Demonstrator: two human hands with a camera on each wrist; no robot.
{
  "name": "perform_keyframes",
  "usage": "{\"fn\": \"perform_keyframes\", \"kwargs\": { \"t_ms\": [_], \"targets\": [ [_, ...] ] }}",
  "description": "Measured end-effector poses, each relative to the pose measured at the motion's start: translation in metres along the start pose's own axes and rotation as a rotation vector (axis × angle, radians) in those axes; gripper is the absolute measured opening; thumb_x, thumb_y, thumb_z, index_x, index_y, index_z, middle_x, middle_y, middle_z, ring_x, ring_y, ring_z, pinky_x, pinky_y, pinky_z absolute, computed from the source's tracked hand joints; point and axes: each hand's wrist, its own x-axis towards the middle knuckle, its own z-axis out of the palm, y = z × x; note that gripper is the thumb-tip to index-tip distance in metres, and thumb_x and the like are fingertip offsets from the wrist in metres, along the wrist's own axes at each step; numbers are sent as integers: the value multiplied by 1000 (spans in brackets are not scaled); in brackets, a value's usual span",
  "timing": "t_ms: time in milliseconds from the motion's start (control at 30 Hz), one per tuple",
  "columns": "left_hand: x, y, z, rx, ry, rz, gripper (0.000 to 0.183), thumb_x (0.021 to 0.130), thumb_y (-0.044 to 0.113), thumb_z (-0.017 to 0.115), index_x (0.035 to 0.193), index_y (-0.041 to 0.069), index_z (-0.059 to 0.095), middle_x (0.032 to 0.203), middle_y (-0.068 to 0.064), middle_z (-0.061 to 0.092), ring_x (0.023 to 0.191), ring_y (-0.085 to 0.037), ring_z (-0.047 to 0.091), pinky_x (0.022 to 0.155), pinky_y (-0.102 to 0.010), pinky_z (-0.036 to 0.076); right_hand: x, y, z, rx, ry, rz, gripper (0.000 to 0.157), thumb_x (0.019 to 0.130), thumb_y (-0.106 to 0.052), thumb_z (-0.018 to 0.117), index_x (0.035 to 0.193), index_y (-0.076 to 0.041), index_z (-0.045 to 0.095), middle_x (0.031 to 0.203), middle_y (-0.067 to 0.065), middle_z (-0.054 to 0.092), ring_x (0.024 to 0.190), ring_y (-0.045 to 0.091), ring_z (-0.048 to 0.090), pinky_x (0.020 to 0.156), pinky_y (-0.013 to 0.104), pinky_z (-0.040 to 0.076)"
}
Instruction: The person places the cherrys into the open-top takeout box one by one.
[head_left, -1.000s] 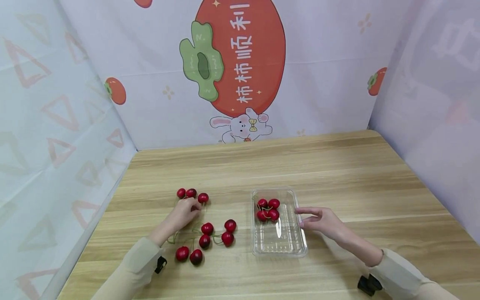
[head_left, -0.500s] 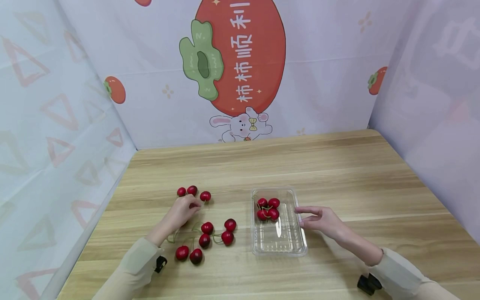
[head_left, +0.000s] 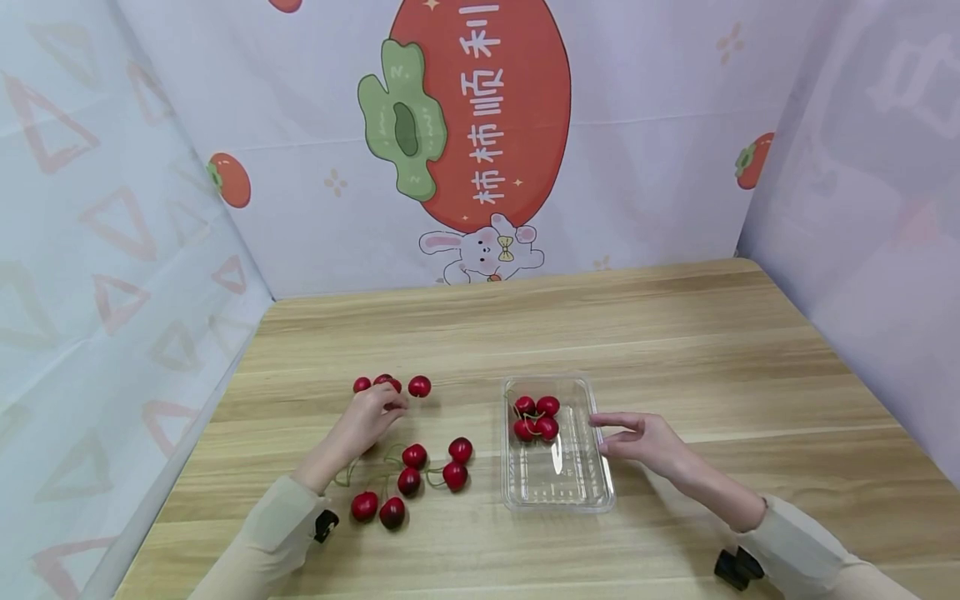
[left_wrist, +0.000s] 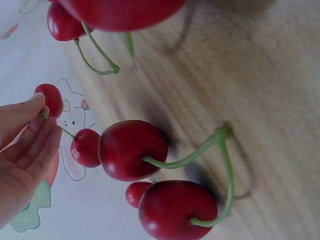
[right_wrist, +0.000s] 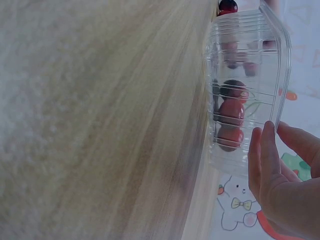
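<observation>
Wood-grain table [head_left: 675,333], clear ribbed tray [head_left: 558,479] on it. Right hand [head_left: 641,442] relaxed, fingers extended against tray's right side. Left hand [head_left: 367,417] left of tray, pinching a cherry pair [left_wrist: 86,147] by its stem. Cherries glossy, deep red, some near-black patches: four in tray [head_left: 547,429], rest loose [head_left: 409,482] to its left. Stems [left_wrist: 200,151] thin, green.

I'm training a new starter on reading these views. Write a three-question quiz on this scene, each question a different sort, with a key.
1. How many cherries lie inside the clear container in the head view?
2. True or false: the right hand is holding a cherry.
3. In the left wrist view, what is the left hand pinching?
A) the container
B) a green stem
C) the table edge

Key:
1. Four.
2. False; it touches the container's side.
3. B.
</observation>
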Motion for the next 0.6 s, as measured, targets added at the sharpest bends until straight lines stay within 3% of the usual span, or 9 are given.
{"fn": "perform_keyframes", "kwargs": {
  "t_ms": [600],
  "targets": [
    [13,25,-10,79,31,107,11,70,-3,70,77,5,68,78,-1,61,74,-14,56,66,-25,50,0,1,0,15,-1,5,53,81,-18,63,124,6,45,107,21,59,92,23,61,85,37,46]
  ]
}}
